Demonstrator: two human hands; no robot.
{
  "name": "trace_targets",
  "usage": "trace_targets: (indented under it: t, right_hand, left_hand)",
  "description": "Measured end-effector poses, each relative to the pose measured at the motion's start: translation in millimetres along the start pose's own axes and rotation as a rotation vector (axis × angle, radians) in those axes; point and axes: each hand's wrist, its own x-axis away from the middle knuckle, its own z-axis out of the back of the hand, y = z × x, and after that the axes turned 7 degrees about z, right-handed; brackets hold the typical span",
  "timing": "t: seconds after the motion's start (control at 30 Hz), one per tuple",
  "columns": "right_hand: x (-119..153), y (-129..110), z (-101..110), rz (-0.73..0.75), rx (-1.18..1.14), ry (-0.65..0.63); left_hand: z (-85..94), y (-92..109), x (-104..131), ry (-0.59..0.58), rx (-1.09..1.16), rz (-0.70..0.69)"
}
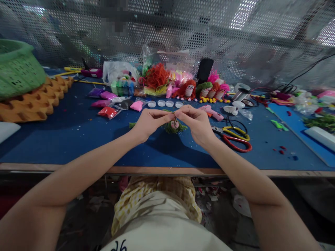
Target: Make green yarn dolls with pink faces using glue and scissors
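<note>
Both hands meet over the middle of the blue table, fingertips pinched together. My left hand [151, 122] and my right hand [195, 122] are closed on something small and brownish between the fingertips, too small to make out. Just under the fingertips is a small doll face [174, 124] with green yarn [173, 130] around it. More green yarn [132, 124] shows beside my left hand. Scissors with red and yellow handles [237, 143] lie to the right of my right hand, below a pink glue gun [213, 112].
Four small clear dishes [161, 103] sit behind the hands, near colored clay packets [108, 112]. Finished yarn dolls [190, 90] and orange yarn [156, 76] line the back. A green basket [19, 69] rests on an egg tray [34, 104] at left. A blue board [295, 130] lies right.
</note>
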Motion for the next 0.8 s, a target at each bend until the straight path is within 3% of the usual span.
trace_targets:
  t: [0.13, 0.8]
  right_hand:
    - [0.8, 2.5, -3.8, -0.03, -0.069, 0.017]
    - [4.9, 4.1, -13.6, -0.165, -0.206, 0.01]
  left_hand:
    - [-1.6, 1.8, 1.8, -0.074, 0.027, 0.008]
    - [-5.7, -1.5, 1.8, -0.13, 0.166, 0.141]
